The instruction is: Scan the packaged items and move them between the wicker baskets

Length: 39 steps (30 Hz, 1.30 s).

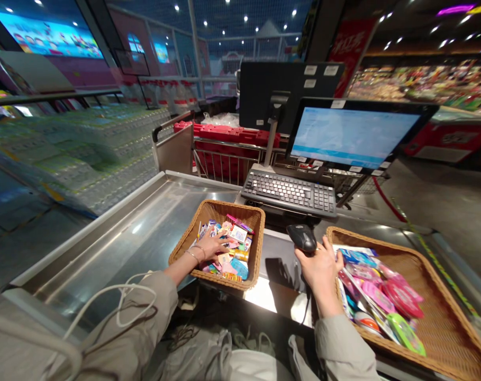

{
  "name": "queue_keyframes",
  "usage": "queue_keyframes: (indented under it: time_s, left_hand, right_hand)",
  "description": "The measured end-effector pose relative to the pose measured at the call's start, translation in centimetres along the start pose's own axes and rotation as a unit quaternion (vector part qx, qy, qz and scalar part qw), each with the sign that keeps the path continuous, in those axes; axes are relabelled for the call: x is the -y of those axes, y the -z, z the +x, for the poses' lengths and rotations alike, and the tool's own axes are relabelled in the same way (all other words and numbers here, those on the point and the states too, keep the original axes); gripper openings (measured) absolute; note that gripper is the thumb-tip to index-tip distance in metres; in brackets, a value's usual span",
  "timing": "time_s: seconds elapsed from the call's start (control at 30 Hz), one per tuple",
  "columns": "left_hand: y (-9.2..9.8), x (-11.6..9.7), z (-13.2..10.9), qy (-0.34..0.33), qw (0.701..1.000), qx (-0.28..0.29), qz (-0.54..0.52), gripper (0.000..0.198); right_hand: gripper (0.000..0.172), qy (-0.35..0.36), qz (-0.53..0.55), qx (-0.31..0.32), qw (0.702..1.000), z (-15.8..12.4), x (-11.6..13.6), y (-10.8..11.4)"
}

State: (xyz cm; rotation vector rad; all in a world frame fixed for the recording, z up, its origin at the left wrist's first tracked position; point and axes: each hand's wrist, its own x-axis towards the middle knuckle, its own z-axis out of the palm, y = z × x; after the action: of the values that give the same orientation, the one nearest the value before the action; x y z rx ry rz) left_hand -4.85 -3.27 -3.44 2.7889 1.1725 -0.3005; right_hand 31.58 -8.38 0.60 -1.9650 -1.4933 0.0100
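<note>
Checkout table: two hands, one in a basket of small packets, one on a scanner.

Item: small packets (234, 254), loose and mixed in colour, heaped in a wicker basket (177, 247) under the left hand (212, 244); its fingers reach out over the heap and touch it, but a pinch cannot be told. Right hand (321, 264), well apart from the left, is clamped round a black scanner (301, 237). Just beside that hand: a second wicker basket (442, 317) of larger packaged goods (383, 299). Beyond both hands: keyboard (290, 191), lit monitor (353, 135). All on a steel table (145, 227).
</note>
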Motion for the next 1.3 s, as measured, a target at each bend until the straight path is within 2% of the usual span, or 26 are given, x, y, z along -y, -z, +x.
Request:
queue_keyframes:
  time_s: [0.17, 0.33, 0.5, 0.63, 0.77, 0.87, 0.97, 1.07, 1.3]
  left_hand:
    - [-0.2, 0.1, -0.1, 0.006, 1.000, -0.019, -0.017, 0.049]
    - [0.2, -0.1, 0.3, -0.018, 0.999, -0.019, -0.028, 0.038]
    - [0.5, -0.2, 0.5, -0.036, 0.998, -0.040, -0.021, 0.043]
    - [0.2, -0.2, 0.7, -0.049, 0.997, -0.054, -0.031, 0.025]
    - [0.1, -0.1, 1.0, -0.048, 0.997, -0.043, -0.043, 0.021]
    - [0.7, 0.1, 1.0, -0.048, 0.998, -0.018, -0.035, 0.023]
    - [1.7, 0.3, 0.6, -0.021, 0.999, -0.003, -0.031, 0.027]
    - [2.4, 0.7, 0.3, 0.024, 0.999, -0.017, -0.034, 0.033]
    - [2.7, 1.5, 0.1, 0.116, 0.985, -0.126, -0.031, 0.038]
  right_hand:
    - [0.045, 0.008, -0.010, 0.000, 1.000, -0.1, 0.3, 0.0]
    - [0.045, 0.015, -0.012, -0.006, 1.000, -0.1, 0.5, 0.0]
    - [0.043, 0.016, -0.009, -0.006, 1.000, -0.1, 0.5, -0.1]
    - [0.042, 0.012, -0.007, 0.003, 1.000, -0.2, 0.3, -0.2]
    - [0.046, 0.009, -0.007, 0.003, 1.000, -0.1, 0.3, -0.2]
    - [0.045, 0.011, -0.006, 0.001, 1.000, 0.0, 0.5, 0.0]
    - [0.044, 0.010, -0.004, 0.002, 1.000, 0.0, 0.8, 0.1]
    - [0.044, 0.011, -0.004, 0.003, 1.000, 0.1, 1.0, 0.1]
    - [0.044, 0.022, -0.004, -0.005, 1.000, 0.3, 0.8, 0.1]
